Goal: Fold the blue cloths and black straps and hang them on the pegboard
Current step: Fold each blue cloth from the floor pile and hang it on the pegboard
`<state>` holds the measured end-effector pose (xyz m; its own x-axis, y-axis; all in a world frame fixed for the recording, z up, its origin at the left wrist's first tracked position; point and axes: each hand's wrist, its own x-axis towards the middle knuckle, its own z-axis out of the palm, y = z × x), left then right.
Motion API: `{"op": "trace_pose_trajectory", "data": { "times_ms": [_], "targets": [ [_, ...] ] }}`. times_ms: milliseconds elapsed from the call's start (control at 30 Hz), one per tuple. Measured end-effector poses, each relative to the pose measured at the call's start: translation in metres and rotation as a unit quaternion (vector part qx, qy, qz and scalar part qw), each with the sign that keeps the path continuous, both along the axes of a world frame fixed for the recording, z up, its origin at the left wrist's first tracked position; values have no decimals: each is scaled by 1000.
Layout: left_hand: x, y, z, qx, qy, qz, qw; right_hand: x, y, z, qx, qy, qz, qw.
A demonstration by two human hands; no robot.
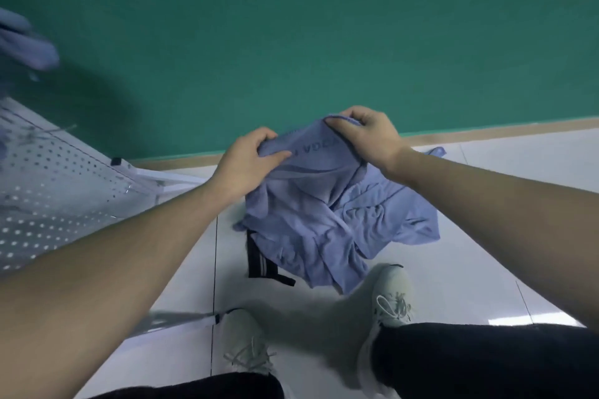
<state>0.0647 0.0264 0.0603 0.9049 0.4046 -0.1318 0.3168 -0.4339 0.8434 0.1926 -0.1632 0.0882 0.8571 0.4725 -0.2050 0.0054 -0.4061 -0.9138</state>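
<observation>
A blue cloth (311, 152) with faint lettering on its edge is lifted off the floor by both hands. My left hand (249, 162) pinches its left part, thumb on top. My right hand (369, 136) grips the upper right edge with curled fingers. Below them a crumpled heap of blue cloths (343, 230) lies on the white tiles. A black strap (262, 266) with white stripes pokes out from under the heap's left side. The white pegboard (55, 185) stands at the left, with blurred blue cloth (26, 39) hanging at its top.
A green wall (291, 42) with a tan skirting runs behind the heap. My two white shoes (392, 298) and dark trouser legs stand just in front of the cloths. The pegboard's white foot bars (168, 178) reach out over the floor at the left.
</observation>
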Motion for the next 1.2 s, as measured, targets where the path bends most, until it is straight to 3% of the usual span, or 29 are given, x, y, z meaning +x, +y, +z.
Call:
{"op": "trace_pose_trajectory", "data": {
  "times_ms": [133, 300, 533, 733, 833, 1067, 1200],
  "targets": [
    [-31, -8, 47, -51, 12, 38, 998, -12, -27, 62, -62, -58, 33, 996],
    [-79, -16, 97, -77, 13, 29, 997, -34, -60, 120, -51, -97, 61, 992],
    [-129, -36, 148, -86, -9, 110, 990, -65, -100, 171, -96, -89, 90, 987],
    [-160, -59, 200, -137, -117, 195, 964, -92, -122, 208, 43, -3, 34, 998],
    [-172, -66, 226, -164, -163, 235, 944, -109, -128, 222, 57, -8, 34, 998],
    [-198, -81, 269, -316, -163, 218, 909, -145, -127, 253, 75, -23, -25, 997],
    [-211, -95, 276, -349, -175, 221, 894, -162, -125, 261, 101, 36, -64, 992]
  ]
}}
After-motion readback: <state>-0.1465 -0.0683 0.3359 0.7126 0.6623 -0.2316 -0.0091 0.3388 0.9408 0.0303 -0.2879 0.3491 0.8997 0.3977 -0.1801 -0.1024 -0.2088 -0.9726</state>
